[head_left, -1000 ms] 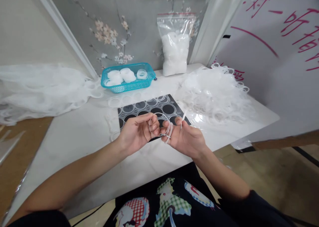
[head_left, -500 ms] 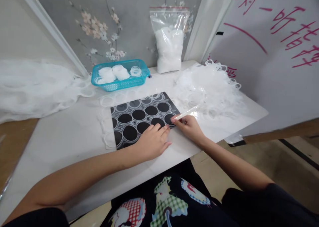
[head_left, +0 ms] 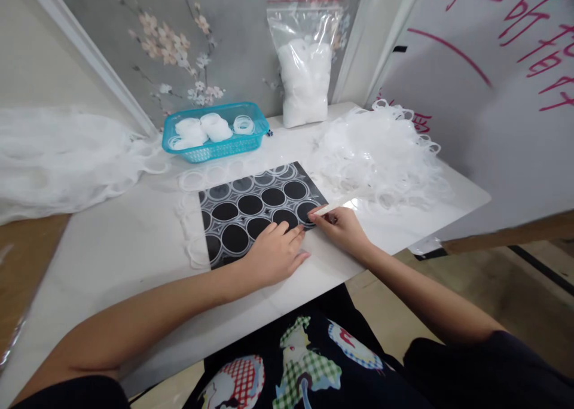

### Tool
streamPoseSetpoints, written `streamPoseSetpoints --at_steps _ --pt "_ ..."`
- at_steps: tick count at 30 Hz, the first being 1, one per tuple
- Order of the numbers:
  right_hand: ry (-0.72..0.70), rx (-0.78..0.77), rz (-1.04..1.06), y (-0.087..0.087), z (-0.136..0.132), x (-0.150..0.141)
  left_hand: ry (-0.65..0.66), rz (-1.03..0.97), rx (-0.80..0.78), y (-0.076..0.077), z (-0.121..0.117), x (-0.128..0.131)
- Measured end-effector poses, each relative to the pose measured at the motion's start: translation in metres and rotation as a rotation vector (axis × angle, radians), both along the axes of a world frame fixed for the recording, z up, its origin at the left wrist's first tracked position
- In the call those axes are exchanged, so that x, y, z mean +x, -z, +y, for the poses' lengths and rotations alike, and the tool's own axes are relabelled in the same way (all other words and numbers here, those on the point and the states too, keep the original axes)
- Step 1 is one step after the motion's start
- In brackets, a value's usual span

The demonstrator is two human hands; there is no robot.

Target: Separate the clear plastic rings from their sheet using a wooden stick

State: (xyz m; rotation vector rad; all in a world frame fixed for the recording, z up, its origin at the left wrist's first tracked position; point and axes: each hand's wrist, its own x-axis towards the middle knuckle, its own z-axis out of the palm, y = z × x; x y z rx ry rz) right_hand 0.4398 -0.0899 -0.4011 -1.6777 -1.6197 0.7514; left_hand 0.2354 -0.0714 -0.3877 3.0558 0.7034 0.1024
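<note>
On the desk (head_left: 125,247), a clear sheet (head_left: 263,213) patterned with rings overlies a black mat (head_left: 235,239). The left hand (head_left: 275,253) rests on its near edge, fingers extended; the right hand's (head_left: 343,229) grip pinches a slim white stick (head_left: 334,206). The sheet looks light, flexible, probably slick, its thin webs tearable; edges seem the safest hold. Beyond, a filmy pile (head_left: 376,158) tangles loosely.

- Basket (head_left: 219,151) is sitting upper left-centre, holding rings (head_left: 217,128).
- Bag (head_left: 306,86) is standing to its right.
- Board (head_left: 250,204) is lying mid-frame, left of a heap (head_left: 381,152).
</note>
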Motion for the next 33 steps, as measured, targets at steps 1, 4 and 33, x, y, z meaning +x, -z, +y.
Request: streamPoseSetpoints --at_steps 1,4,33 --pt "-0.005 0.013 -0.03 0.002 -0.003 -0.002 -0.006 -0.007 -0.023 0.0 0.001 0.0" --pt "-0.076 0.085 -0.172 0.009 -0.015 -0.008 -0.016 -0.016 -0.084 0.0 0.001 -0.002" --pt "-0.183 -0.183 0.819 -0.055 0.03 -0.077 -0.577 -0.661 -0.854 -0.054 0.02 -0.072"
